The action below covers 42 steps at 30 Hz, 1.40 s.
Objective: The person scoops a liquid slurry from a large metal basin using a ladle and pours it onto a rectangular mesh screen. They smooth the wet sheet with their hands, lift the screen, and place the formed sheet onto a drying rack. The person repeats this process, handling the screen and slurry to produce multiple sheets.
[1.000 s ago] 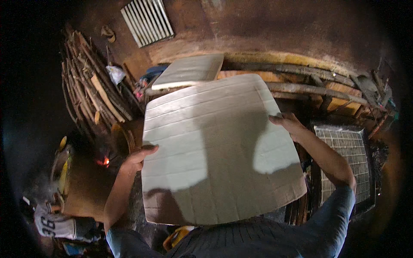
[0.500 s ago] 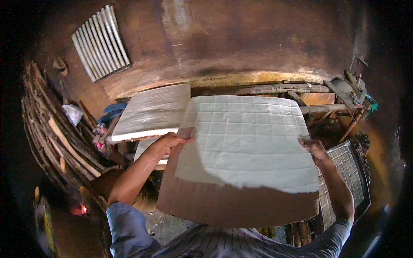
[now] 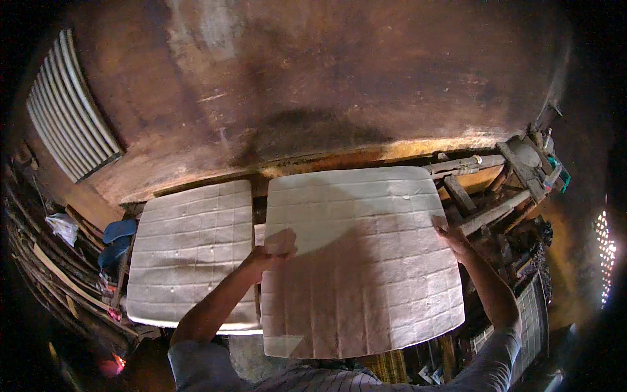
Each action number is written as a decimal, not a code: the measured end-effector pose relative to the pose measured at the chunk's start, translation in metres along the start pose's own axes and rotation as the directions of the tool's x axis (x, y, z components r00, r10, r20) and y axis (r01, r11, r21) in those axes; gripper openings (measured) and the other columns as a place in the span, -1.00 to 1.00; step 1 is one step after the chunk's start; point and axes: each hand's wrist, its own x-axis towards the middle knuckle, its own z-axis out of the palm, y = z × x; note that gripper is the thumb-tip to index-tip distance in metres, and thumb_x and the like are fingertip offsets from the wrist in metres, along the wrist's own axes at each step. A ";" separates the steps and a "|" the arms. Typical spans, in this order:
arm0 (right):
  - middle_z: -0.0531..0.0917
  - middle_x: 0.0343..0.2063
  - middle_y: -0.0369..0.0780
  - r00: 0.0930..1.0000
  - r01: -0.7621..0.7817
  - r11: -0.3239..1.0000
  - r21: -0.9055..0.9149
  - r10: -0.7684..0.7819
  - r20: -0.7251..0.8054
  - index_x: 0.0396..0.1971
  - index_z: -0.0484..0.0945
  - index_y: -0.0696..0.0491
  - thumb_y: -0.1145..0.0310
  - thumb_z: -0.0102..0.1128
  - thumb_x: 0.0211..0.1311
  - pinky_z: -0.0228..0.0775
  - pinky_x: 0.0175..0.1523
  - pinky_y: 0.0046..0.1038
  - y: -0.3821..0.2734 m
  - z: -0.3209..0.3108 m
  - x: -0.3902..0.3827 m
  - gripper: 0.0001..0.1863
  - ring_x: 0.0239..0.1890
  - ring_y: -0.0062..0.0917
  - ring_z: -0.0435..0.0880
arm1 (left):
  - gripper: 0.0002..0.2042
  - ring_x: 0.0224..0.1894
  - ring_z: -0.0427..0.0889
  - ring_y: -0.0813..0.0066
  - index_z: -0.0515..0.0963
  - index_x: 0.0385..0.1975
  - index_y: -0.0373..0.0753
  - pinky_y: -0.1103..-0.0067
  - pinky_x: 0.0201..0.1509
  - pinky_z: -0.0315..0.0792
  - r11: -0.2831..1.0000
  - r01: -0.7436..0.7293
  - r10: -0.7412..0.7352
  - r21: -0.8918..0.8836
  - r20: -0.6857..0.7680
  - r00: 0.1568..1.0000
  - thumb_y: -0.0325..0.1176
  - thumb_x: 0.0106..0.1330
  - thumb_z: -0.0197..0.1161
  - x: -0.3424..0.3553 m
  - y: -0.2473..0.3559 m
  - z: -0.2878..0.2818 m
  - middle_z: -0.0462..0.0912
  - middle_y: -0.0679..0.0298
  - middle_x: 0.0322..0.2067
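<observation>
Since the earlier frame, the held pale, rounded-cornered rectangular sheet (image 3: 366, 274), its material uncertain and its face marked with a grid, has shifted from overlapping its neighbour in view to just beside it, and the whole view has swung so that the background sits farther left. Both hands are clamped on it, thumbs over the upper face: the left hand (image 3: 277, 249) on the left edge, the right hand (image 3: 452, 239) on the right. It sits in front of the person, its far edge near the rough wooden pole rack (image 3: 465, 212); whether it touches the rack is hidden. Judging by this, the step in hand is positioning the sheet over the rack, and the next move likely calls for a level, two-handed lowering that keeps it clear of its neighbour. Counted, there are two hands, one held sheet and one similar pale gridded sheet (image 3: 191, 251) lying to the left, with a bright edge below it that may belong to another; two blue sandals (image 3: 119, 230), one pale slatted panel (image 3: 72, 111), one white plastic bag (image 3: 62, 227) and one dark-framed wire-grid panel (image 3: 532, 310). Brown firewood sticks (image 3: 49, 264) stand too tangled and dark to count.
</observation>
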 end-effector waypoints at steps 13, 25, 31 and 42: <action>0.57 -0.10 -0.16 0.998 -0.065 0.947 -0.315 0.067 -0.006 -0.03 0.52 0.13 -0.18 0.33 -0.02 0.26 0.10 -0.33 -0.007 0.055 0.152 -0.28 0.00 -0.43 0.45 | -0.41 0.00 0.53 0.38 0.35 0.14 -0.22 0.45 0.12 0.38 0.997 -0.045 0.041 -0.067 -0.059 0.997 -0.26 0.09 0.39 0.090 -0.038 -0.034 0.56 0.26 -0.05; 0.62 -0.15 -0.17 0.968 0.176 0.927 -0.332 -0.225 -0.114 -0.05 0.53 0.11 -0.08 0.25 0.10 0.30 0.10 -0.36 -0.008 0.053 0.134 -0.41 -0.04 -0.42 0.53 | -0.43 -0.11 0.57 0.41 0.38 0.11 -0.21 0.45 0.03 0.42 0.949 0.062 -0.058 -0.310 0.022 0.998 -0.24 0.07 0.39 0.081 -0.044 -0.041 0.59 0.29 -0.13; 0.62 -0.14 -0.23 0.826 0.365 0.917 -0.164 -0.399 -0.398 0.07 0.40 0.11 0.42 0.08 0.22 0.40 -0.08 -0.43 -0.042 0.008 -0.076 -0.61 -0.12 -0.48 0.59 | -0.50 -0.19 0.58 0.40 0.44 0.03 -0.19 0.43 -0.09 0.44 0.996 -0.093 0.089 -0.010 -0.223 0.971 -0.21 0.08 0.34 0.017 -0.033 -0.013 0.60 0.30 -0.20; 0.61 -0.53 -0.25 0.154 -0.089 0.625 0.775 0.778 -0.609 -0.36 0.56 0.06 0.16 0.19 0.11 0.38 -0.58 -0.45 0.445 0.226 -0.729 -0.73 -0.61 -0.47 0.60 | -0.73 0.01 0.48 0.46 0.52 -0.13 -0.24 0.47 0.10 0.31 0.909 -0.393 0.325 0.142 0.348 0.879 -0.40 0.14 0.22 -0.189 -0.112 0.239 0.52 0.29 -0.04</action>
